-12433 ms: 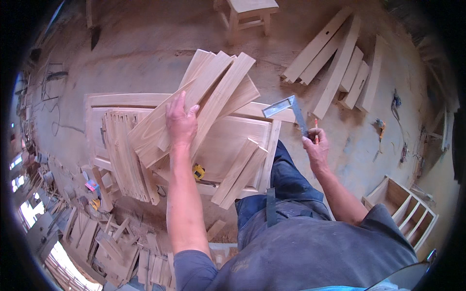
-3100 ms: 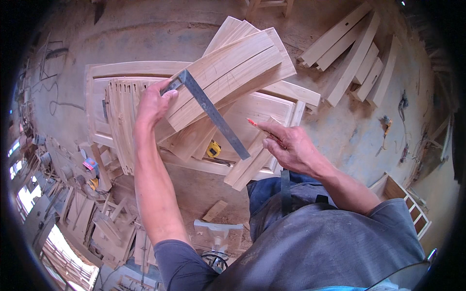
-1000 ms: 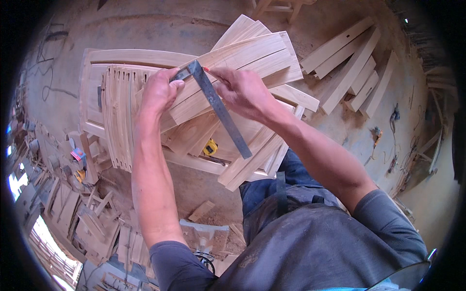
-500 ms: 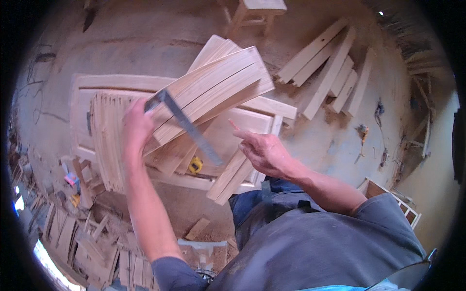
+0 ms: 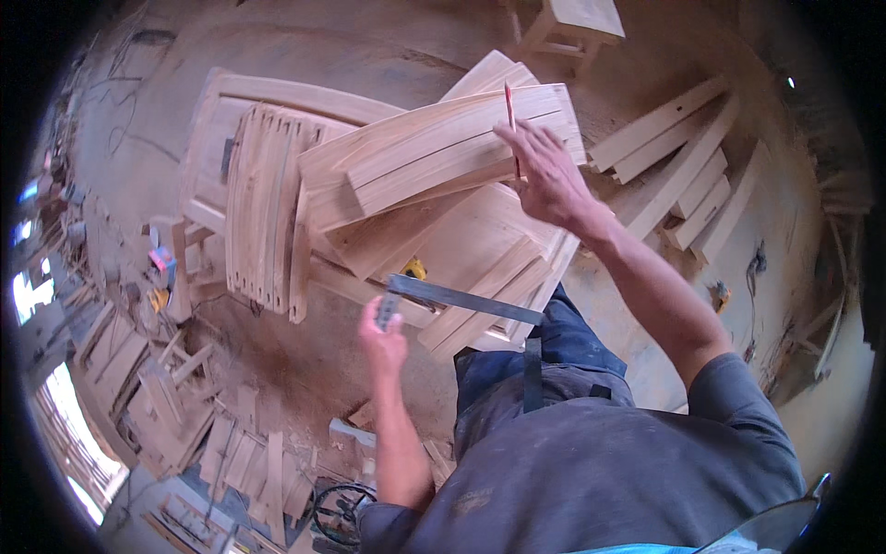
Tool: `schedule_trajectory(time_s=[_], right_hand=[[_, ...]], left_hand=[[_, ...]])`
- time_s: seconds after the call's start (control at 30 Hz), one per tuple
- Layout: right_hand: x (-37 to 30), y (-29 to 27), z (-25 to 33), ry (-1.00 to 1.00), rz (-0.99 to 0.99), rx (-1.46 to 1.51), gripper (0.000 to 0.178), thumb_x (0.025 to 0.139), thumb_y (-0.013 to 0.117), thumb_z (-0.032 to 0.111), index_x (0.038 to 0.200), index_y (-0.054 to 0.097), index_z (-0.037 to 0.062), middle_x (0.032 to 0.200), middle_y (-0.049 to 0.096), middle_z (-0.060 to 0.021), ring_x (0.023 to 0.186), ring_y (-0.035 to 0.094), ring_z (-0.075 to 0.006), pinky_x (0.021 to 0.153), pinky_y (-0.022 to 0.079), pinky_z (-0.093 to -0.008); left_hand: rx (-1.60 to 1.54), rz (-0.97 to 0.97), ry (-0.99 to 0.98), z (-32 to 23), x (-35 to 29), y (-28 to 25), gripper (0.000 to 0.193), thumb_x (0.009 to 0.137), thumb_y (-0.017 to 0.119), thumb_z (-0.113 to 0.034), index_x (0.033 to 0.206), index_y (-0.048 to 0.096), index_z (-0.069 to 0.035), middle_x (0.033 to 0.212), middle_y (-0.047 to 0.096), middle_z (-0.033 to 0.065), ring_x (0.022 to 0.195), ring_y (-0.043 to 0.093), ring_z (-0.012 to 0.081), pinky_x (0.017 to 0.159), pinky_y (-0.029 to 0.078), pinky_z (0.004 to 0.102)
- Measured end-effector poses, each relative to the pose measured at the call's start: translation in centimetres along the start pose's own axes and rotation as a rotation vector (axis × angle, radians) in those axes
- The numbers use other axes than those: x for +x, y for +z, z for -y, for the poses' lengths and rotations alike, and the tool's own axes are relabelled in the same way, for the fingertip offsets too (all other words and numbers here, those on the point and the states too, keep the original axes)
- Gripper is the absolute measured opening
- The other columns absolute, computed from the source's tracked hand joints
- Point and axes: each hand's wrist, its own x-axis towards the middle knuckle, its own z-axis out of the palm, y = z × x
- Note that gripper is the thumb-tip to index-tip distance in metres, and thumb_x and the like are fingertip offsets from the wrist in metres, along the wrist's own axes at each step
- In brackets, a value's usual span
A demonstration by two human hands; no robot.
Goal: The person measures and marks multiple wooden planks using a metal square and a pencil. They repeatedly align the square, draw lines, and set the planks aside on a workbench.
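Note:
My left hand (image 5: pixel 384 346) is closed round the stock of a metal try square (image 5: pixel 466 301). The blade reaches rightward toward my lap, over the near end of two pale narrow boards (image 5: pixel 503 277). My right hand (image 5: pixel 546 175) pinches a red pencil (image 5: pixel 510 106), which stands nearly upright over the right end of the stacked planks. These pale planks (image 5: pixel 434 152) lie crosswise on a wooden panel frame (image 5: pixel 305 92); dark lines run along the top one. A yellow tape measure (image 5: pixel 415 269) sits just beyond the square, partly hidden by it.
Several slotted wooden pieces (image 5: pixel 263 212) lie side by side on the panel's left. Long beams (image 5: pixel 683 189) rest on the floor at the right, with a power tool (image 5: pixel 720 295) nearby. A wooden stool (image 5: pixel 577 23) stands at the back. Offcuts (image 5: pixel 175 388) are piled lower left.
My left hand has brought the square off the planks, down toward me. My right hand has moved up and away over the planks' right end. The view has shifted, too.

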Motion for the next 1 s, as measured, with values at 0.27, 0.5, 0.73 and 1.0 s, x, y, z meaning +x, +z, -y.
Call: schedule_trajectory(time_s=[0.27,0.5,0.73,1.0], right_hand=[[6.1,1.5,-0.9,-0.099,0.188,-0.267,0.099,0.068,0.074,0.001,0.158,0.033,0.0085,0.155,0.046,-0.021,0.149,0.038,-0.037,0.126,0.024,-0.053],[4.7,2.1,-0.7,0.05,0.122,-0.225,0.102,0.061,0.085,0.022,0.151,0.038,0.0074,0.124,0.058,-0.0206,0.121,0.055,-0.0393,0.106,0.042,-0.0505],[2.5,6.3,8.6,0.437,-0.056,-0.21,0.096,0.069,0.081,0.036,0.144,0.039,-0.0079,0.12,0.057,-0.027,0.113,0.056,-0.0407,0.098,0.045,-0.0523],[-2.2,5.4,8.9,0.422,-0.222,-0.003,0.098,0.077,0.084,0.034,0.154,0.037,-0.0043,0.138,0.05,-0.0313,0.13,0.047,-0.0446,0.113,0.038,-0.0514]], left_hand=[[-0.157,-0.003,0.088,3.3,-2.5,6.0,0.041,0.084,0.068,0.007,0.125,0.065,0.003,0.114,0.069,0.0199,0.106,0.068,0.0348,0.096,0.052,0.0427],[-0.226,-0.02,0.115,4.8,-3.1,4.0,0.043,0.083,0.065,0.009,0.126,0.064,0.006,0.115,0.069,0.0203,0.105,0.069,0.0336,0.095,0.053,0.0411],[-0.247,-0.045,0.007,8.1,-3.6,2.0,0.046,0.084,0.069,0.008,0.13,0.062,0.007,0.12,0.069,0.0197,0.111,0.068,0.0306,0.099,0.052,0.0393],[-0.19,-0.042,0.058,9.1,-1.8,-1.0,0.05,0.086,0.07,0.008,0.135,0.06,0.007,0.122,0.07,0.0137,0.111,0.066,0.0218,0.101,0.05,0.0338]])
